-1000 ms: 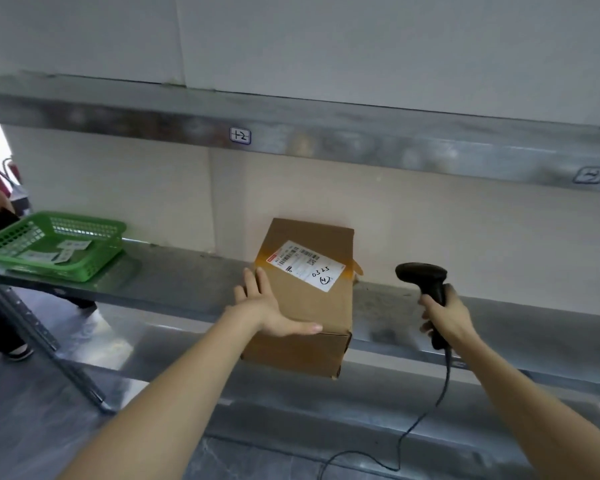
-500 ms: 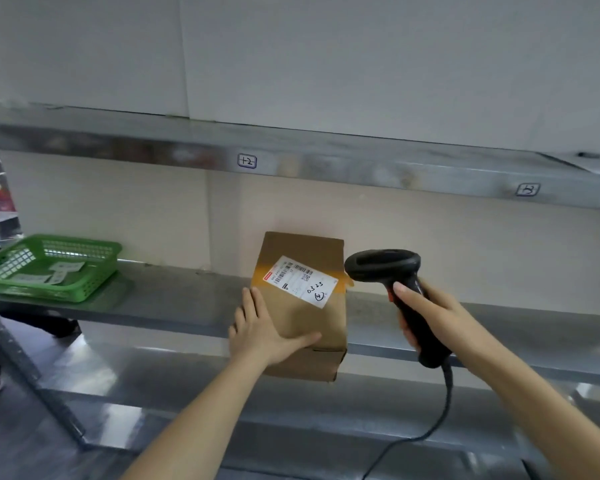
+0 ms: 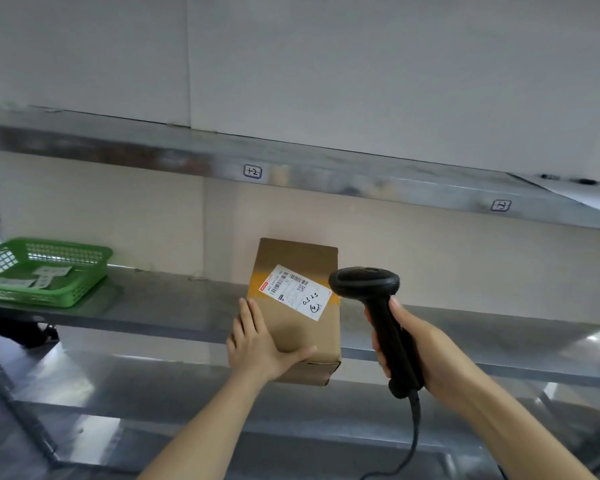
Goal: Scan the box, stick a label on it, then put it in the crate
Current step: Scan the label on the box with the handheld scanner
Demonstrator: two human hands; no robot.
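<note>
Nearest, two bare forearms reach up from the bottom edge, elbows cut off. The right hand [image 3: 426,355] is wrapped tight round the grip of one black handheld barcode scanner [image 3: 378,313]; its fingers are mostly hidden behind the handle, and the cable [image 3: 413,441] trails down out of frame. The scanner's head sits just beside the right edge of the single cardboard box [image 3: 302,327], its window facing away, so I cannot see any beam.

The left hand [image 3: 260,344] lies flat and spread on the box's lower left corner, thumb pressed along the front face, holding it tilted at the lip of the steel shelf [image 3: 160,310]. The box's underside and far end are hidden. One white shipping label [image 3: 297,292] lies askew on it over a strip of orange tape; the barcodes are too fine to read, but handwritten "0325" and a circled 4 show.

Further left on the same shelf, well apart from the box, stands one green plastic basket [image 3: 80,289], cut off by the frame, with a few paper slips [image 3: 45,277] inside, their count unclear. Above runs an upper shelf [image 3: 361,181] carrying two small marker tags [image 3: 252,171], their writing hard to make out.
</note>
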